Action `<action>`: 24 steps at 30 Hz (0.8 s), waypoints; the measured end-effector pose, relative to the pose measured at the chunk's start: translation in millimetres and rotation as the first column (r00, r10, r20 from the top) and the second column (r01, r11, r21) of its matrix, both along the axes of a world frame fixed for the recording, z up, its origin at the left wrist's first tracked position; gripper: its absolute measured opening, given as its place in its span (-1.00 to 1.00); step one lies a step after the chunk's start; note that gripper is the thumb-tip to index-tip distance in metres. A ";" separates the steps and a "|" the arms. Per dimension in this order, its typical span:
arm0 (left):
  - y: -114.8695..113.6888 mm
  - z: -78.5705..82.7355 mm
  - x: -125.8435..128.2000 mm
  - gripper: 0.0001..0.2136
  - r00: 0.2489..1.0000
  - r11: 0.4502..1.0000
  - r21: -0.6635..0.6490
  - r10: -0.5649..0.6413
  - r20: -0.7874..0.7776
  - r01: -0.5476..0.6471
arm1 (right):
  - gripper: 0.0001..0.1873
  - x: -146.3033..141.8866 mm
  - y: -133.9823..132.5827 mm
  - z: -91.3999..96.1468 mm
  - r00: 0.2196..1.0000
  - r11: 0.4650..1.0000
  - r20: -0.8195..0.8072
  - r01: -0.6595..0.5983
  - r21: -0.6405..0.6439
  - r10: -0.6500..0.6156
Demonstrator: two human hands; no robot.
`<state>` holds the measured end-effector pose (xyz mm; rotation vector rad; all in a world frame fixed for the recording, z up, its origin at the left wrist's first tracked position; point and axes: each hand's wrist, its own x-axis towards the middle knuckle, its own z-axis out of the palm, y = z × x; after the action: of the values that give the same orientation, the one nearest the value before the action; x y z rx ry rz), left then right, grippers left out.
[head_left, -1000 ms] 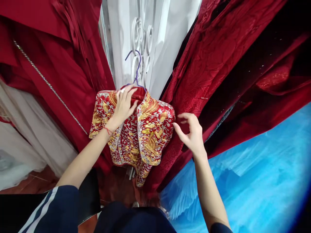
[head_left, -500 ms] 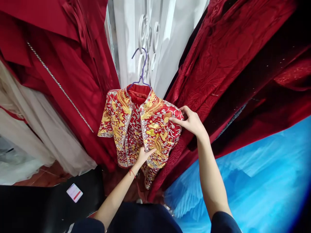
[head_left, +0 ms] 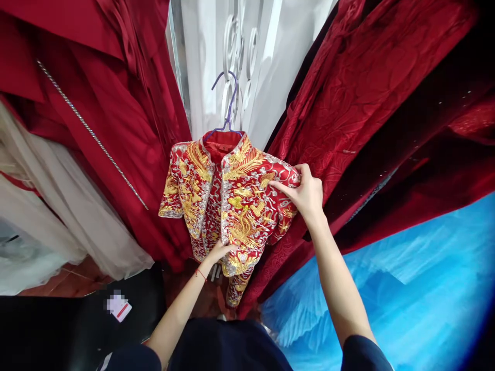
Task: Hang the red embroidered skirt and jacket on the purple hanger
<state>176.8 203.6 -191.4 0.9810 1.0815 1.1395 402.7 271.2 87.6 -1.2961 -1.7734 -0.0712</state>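
Note:
A red jacket (head_left: 247, 206) with gold and silver embroidery hangs open at the front on a purple hanger (head_left: 230, 105). My left hand (head_left: 220, 251) grips the lower front edge of the jacket; its thumb lies on the outside and the other fingers are hidden behind the cloth. My right hand (head_left: 307, 193) grasps the sleeve near the shoulder, thumb on the front and fingers round the back. Below the jacket hem, a matching embroidered piece (head_left: 237, 288) shows.
White scrollwork metal (head_left: 229, 46) stands behind the hanger. A dark red gown (head_left: 116, 129) with a beaded line hangs left, and a patterned red gown (head_left: 371, 98) right. Blue tulle (head_left: 406, 288) spreads at lower right. A phone (head_left: 120, 309) lies on a black surface (head_left: 88, 330).
My left hand has moved slightly left and down along the front edge. My right hand has shifted a little right and up at the sleeve, and the jacket front looks more spread.

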 end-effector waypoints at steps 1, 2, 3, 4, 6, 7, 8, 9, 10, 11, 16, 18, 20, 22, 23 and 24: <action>3.5 2.5 -5.1 -0.60 1.000 1.000 0.003 0.013 -0.003 -0.013 | -0.27 -1.7 -5.2 1.5 0.999 0.999 0.006 0.046 0.023 -0.046; 6.8 5.0 -9.6 -0.60 1.000 1.000 0.009 0.027 -0.003 -0.027 | -0.28 -2.2 -10.4 1.3 0.998 0.998 -0.002 0.057 0.025 -0.057; 9.9 7.4 -13.4 -0.60 0.999 0.999 0.016 0.035 -0.001 -0.035 | -0.29 -1.5 -15.5 -1.0 0.999 1.000 -0.024 0.029 0.003 -0.029; 12.7 9.6 -16.8 -0.60 0.999 0.999 0.019 0.042 -0.001 -0.042 | -0.32 0.6 -20.1 -5.6 0.998 0.998 -0.053 -0.035 -0.043 0.033; 17.0 12.9 -22.5 -0.63 0.999 0.999 0.018 0.051 -0.007 -0.051 | -0.40 8.1 -28.1 -20.0 0.977 0.965 -0.117 -0.195 -0.173 0.177; 18.5 14.0 -24.8 -0.65 0.998 0.998 0.016 0.056 -0.014 -0.056 | -0.44 12.9 -31.4 -28.3 0.964 0.940 -0.143 -0.253 -0.229 0.224; 19.7 14.7 -26.8 -0.67 0.998 0.998 0.013 0.061 -0.022 -0.060 | -0.47 18.0 -34.4 -36.3 0.954 0.920 -0.161 -0.288 -0.268 0.252; 20.6 15.1 -28.4 -0.68 0.997 0.998 0.012 0.066 -0.030 -0.066 | -0.49 23.2 -37.0 -43.1 0.948 0.906 -0.167 -0.311 -0.289 0.272; 21.2 15.1 -29.5 -0.70 0.997 0.997 0.015 0.073 -0.036 -0.072 | -0.51 28.0 -39.2 -48.5 0.942 0.895 -0.162 -0.330 -0.300 0.293; 21.8 14.9 -30.3 -0.71 0.996 0.997 0.019 0.077 -0.039 -0.076 | -0.51 32.2 -41.0 -52.1 0.936 0.885 -0.148 -0.351 -0.307 0.319; 28.3 9.7 -29.9 -0.68 0.994 0.994 0.045 0.102 -0.031 -0.100 | -0.46 40.1 -43.8 -58.2 0.908 0.756 -0.042 -0.372 -0.538 0.416; 33.8 5.0 -28.4 -0.65 0.993 0.992 0.063 0.114 -0.030 -0.112 | -0.57 37.6 -46.5 -59.7 0.924 0.713 0.028 -0.274 -0.646 0.381; 40.1 -1.5 -25.7 -0.64 0.991 0.989 0.074 0.132 -0.034 -0.130 | -0.55 34.2 -53.3 -58.8 0.930 0.672 0.075 -0.203 -0.712 0.360; 45.7 -9.0 -21.7 -0.67 0.986 0.985 0.075 0.162 -0.046 -0.158 | -0.51 32.1 -63.7 -54.0 0.916 0.606 0.023 -0.245 -0.757 0.400; 47.8 -12.8 -19.4 -0.70 0.983 0.982 0.076 0.177 -0.052 -0.173 | -0.52 31.8 -69.3 -50.5 0.893 0.546 -0.042 -0.311 -0.778 0.448; 49.4 -16.5 -16.9 -0.72 0.980 0.980 0.078 0.189 -0.056 -0.184 | -0.53 32.0 -74.6 -47.2 0.855 0.470 -0.122 -0.389 -0.792 0.504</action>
<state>159.8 253.1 -207.8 0.9935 1.2103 1.3150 434.7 196.6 40.3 -1.3501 -2.3235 1.1095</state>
